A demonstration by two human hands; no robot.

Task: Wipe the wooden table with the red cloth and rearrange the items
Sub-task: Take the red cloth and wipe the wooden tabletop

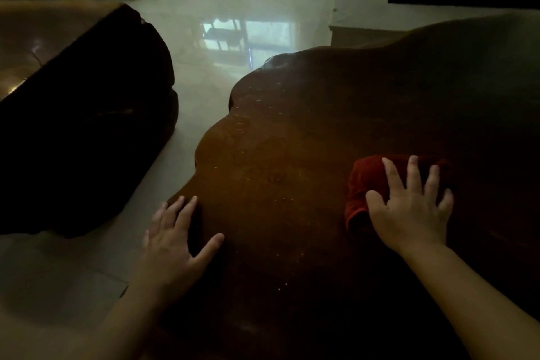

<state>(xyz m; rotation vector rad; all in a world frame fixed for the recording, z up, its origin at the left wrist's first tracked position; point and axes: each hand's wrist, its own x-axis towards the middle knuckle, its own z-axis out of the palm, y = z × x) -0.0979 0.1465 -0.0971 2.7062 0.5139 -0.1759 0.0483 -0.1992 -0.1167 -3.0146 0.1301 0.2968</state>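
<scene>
no brand, label or writing can be read anywhere in this dim view, and no container shows on the wooden table (292, 140). the table is a dark, reddish-brown slab with a wavy, lobed edge on its left and far sides; its glossy top carries small pale specks and scratches toward the left, and it fades into shadow at the right.

the red cloth (366, 184) lies bunched on the table at the near right, a deep red lump with a folded corner hanging toward the near side. the right hand (409, 207) lies flat on top of it, palm down, with fingers (413, 172) spread wide and the thumb pointing left across the cloth (pressing rather than gripping, as far as the light allows).

the left hand (172, 245) rests at the table's near left edge, palm down and opened out, its fingertips on the rim and the thumb stretched onto the tabletop; it holds nothing.

to the left, well apart from the table across a strip of pale glossy floor (204, 96), stands a dark wooden block (87, 131) with a rough outline. the floor reflects a bright window at the far middle.
</scene>
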